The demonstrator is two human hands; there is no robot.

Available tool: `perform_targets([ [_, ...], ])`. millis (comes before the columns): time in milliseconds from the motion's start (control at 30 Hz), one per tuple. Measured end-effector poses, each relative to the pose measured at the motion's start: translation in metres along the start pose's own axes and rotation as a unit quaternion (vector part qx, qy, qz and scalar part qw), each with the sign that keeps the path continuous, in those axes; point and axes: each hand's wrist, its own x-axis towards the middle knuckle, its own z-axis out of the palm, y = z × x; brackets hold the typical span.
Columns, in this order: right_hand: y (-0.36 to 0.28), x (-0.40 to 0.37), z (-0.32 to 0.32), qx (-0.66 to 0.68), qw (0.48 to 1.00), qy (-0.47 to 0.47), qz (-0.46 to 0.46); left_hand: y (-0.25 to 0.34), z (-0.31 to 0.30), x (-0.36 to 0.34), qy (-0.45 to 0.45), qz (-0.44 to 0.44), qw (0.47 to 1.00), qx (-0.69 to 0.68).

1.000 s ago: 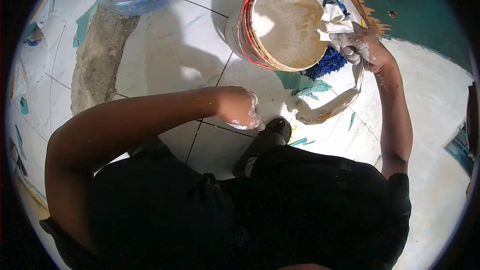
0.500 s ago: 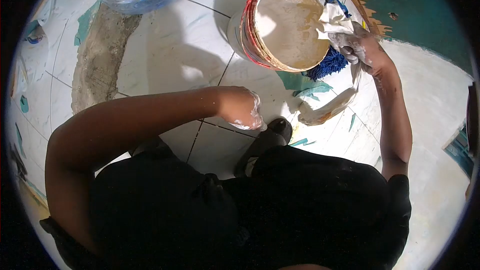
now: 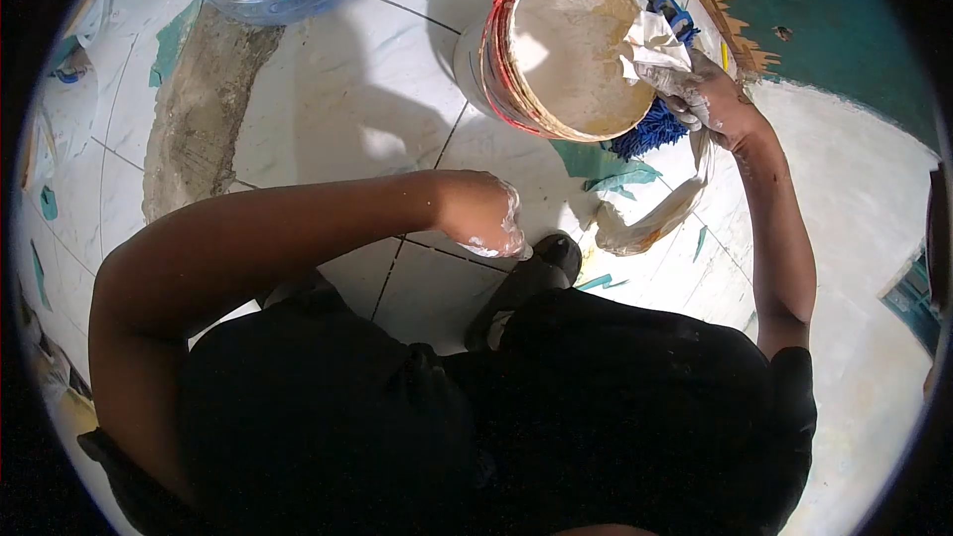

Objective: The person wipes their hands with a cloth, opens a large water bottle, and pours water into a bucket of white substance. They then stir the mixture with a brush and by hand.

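Two hands of ours show. Our right hand [image 3: 713, 107] grips a crumpled white scrap [image 3: 657, 42] in its fingers, by the right edge of the bucket [image 3: 496, 65]. Our left hand [image 3: 481, 213] curls in; we cannot tell if it holds anything. Open tile floor [image 3: 407, 134] lies between bucket and left hand, with a rough gray strip [image 3: 204, 109] farther left.

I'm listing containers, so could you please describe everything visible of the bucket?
The bucket is round, open and apparently plastic, whitish outside, with red edging around its smeared cream rim. Pale residue coats its inside. It sits on the tiled floor; crumpled white material in the grip of the right hand overlaps its rim, contact unclear.
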Motion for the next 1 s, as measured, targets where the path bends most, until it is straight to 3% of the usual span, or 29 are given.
perform_targets([
  [467,0.018,0.012,-0.007,0.085,0.996,-0.03,0.017,0.0,-0.001,-0.001,-0.007,0.001,1.0,0.008],
  [667,-0.006,-0.003,0.008,0.052,0.999,-0.013,0.006,0.001,-0.001,-0.001,-0.01,-0.002,1.0,0.002],
  [767,-0.01,-0.003,0.002,-0.064,0.997,-0.036,0.015,-0.002,0.002,-0.001,0.011,0.005,1.0,0.003],
  [1000,-0.002,-0.001,-0.003,-0.018,0.998,-0.056,0.032,-0.001,0.0,-0.001,0.0,0.019,1.0,-0.001],
])
